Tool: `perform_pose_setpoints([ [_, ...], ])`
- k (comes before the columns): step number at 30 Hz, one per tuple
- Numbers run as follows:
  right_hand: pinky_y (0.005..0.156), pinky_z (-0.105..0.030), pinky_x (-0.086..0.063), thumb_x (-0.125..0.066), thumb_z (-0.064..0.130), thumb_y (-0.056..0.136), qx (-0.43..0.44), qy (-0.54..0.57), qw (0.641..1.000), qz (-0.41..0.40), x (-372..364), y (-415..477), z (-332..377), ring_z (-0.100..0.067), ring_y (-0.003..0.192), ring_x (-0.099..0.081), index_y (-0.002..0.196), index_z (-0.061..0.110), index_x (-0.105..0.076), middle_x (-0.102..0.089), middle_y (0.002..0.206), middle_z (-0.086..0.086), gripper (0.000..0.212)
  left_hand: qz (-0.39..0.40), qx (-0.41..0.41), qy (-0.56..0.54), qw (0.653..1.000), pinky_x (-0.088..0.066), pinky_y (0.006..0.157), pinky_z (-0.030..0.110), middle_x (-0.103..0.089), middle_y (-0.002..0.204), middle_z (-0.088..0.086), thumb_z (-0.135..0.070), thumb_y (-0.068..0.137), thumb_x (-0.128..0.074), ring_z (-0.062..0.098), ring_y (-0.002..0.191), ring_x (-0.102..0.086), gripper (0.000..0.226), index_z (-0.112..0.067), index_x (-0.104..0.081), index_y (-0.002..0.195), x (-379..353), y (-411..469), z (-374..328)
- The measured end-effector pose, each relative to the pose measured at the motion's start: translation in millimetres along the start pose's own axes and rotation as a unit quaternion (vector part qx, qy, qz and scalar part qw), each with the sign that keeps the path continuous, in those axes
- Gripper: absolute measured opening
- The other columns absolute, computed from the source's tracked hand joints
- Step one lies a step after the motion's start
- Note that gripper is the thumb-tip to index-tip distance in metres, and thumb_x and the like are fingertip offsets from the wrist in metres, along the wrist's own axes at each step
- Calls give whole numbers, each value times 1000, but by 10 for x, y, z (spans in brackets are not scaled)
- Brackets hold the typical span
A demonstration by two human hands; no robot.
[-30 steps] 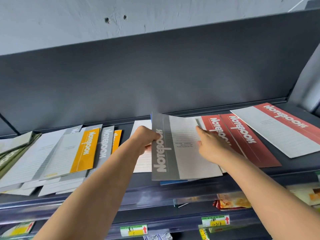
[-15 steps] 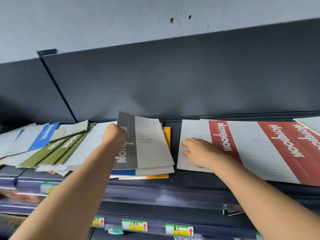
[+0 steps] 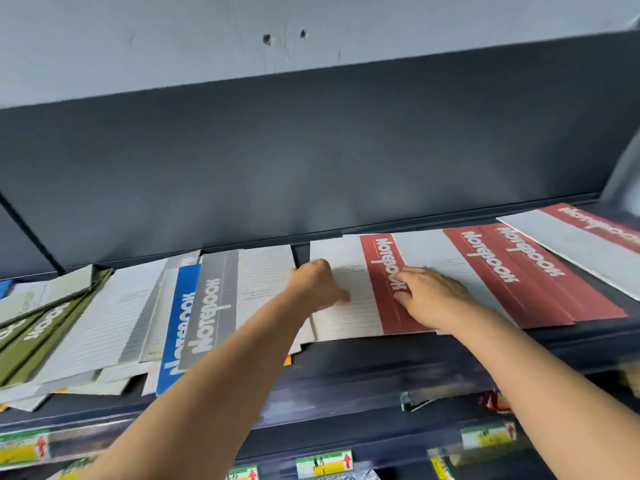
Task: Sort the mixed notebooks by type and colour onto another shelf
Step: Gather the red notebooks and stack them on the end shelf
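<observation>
A red notebook (image 3: pixel 381 292) lies flat on the dark shelf (image 3: pixel 363 372), overlapped by more red notebooks (image 3: pixel 512 271) fanned out to its right. My right hand (image 3: pixel 433 296) rests flat on it, fingers spread over the red band. My left hand (image 3: pixel 317 282) sits curled on the notebook's white left part, one fingertip touching the page and nothing held. To the left a grey notebook (image 3: pixel 214 306) lies on top of a mixed pile, with a blue notebook (image 3: pixel 178 327) under it and green notebooks (image 3: pixel 38 337) at the far left.
The shelf's dark back panel (image 3: pixel 311 168) rises right behind the notebooks. Price labels (image 3: pixel 323 464) run along the lower shelf edges, with packaged goods (image 3: pixel 491 401) below at the right. A narrow strip of bare shelf separates the mixed pile from the red notebooks.
My left hand has let go of the grey notebook, which now lies on the mixed pile, and has moved right onto the red notebook. My right hand has shifted further onto its red band.
</observation>
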State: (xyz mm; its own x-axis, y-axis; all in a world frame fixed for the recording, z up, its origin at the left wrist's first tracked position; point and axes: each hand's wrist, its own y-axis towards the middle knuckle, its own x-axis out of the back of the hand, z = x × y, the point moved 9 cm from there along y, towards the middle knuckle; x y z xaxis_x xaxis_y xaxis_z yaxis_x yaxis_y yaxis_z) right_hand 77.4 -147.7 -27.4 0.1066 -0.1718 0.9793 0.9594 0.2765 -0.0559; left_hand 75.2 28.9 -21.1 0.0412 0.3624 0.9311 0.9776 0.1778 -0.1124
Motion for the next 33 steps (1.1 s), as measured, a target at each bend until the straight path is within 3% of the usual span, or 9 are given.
perform_pose_setpoints([
  [4,116,-41,-24,-44,34,100,-18,36,999,-2,40,-50,-368,-21,144,-26,149,24,-31,-27,157,3,52,-6,16,-14,1000,-36,82,29,-51,98,4,-44,79,-74,26,105,-48,52,-9,-49,108,-144,108,-301],
  [10,113,-36,-28,-41,17,102,-21,117,993,7,171,-38,-882,-22,141,-31,148,18,-32,-32,155,-2,47,-39,78,-50,995,-36,91,32,-53,124,6,-53,68,-78,31,121,-44,86,-7,-39,130,-344,306,-538],
  [15,116,-46,-23,-37,44,100,-32,24,999,32,150,-12,-1267,-21,146,-17,148,25,-32,-23,158,3,52,-36,126,-61,990,-40,93,33,-50,125,7,-54,61,-83,30,121,-44,96,-6,-36,130,-384,338,-628],
  [17,116,-42,-25,-37,51,98,-19,15,999,40,170,-22,-1315,-19,146,-19,149,30,-30,-21,159,6,55,-31,145,-120,982,-49,93,35,-55,119,6,-47,59,-87,27,112,-55,89,-5,-43,125,-384,358,-618],
  [21,112,-37,-28,-39,57,95,-11,-12,999,49,242,-30,-1354,-19,143,-28,147,34,-33,-26,157,9,58,14,143,-364,920,-57,86,40,-70,105,7,-17,73,-82,25,94,-69,41,-8,-63,108,-516,387,-686],
  [25,109,-37,-31,-41,58,94,5,-13,999,44,259,-4,-1295,-21,139,-34,144,34,-37,-33,154,8,55,-38,113,-261,958,-58,79,41,-69,105,13,-15,87,-57,31,93,-67,25,-3,-62,108,-211,331,-738],
  [29,107,-39,-38,-43,51,95,10,-51,997,49,198,42,-1196,-25,135,-39,140,34,-43,-38,151,5,48,-153,86,-229,957,-49,71,36,-64,96,12,-11,88,-50,31,83,-58,20,-1,-60,102,450,163,-630],
  [31,105,-38,-40,-44,38,98,5,-38,998,43,204,65,-1189,-26,132,-42,139,35,-46,-42,149,4,41,-168,60,-262,948,-54,76,43,-65,97,14,-11,88,-50,33,83,-60,12,-5,-58,93,619,83,-646],
  [33,103,-35,-41,-40,13,98,-23,40,999,26,265,102,-1280,-26,131,-45,141,34,-45,-42,149,3,48,-164,52,-329,929,-56,85,49,-67,101,15,-12,89,-51,36,89,-65,6,-11,-56,85,641,30,-717],
])
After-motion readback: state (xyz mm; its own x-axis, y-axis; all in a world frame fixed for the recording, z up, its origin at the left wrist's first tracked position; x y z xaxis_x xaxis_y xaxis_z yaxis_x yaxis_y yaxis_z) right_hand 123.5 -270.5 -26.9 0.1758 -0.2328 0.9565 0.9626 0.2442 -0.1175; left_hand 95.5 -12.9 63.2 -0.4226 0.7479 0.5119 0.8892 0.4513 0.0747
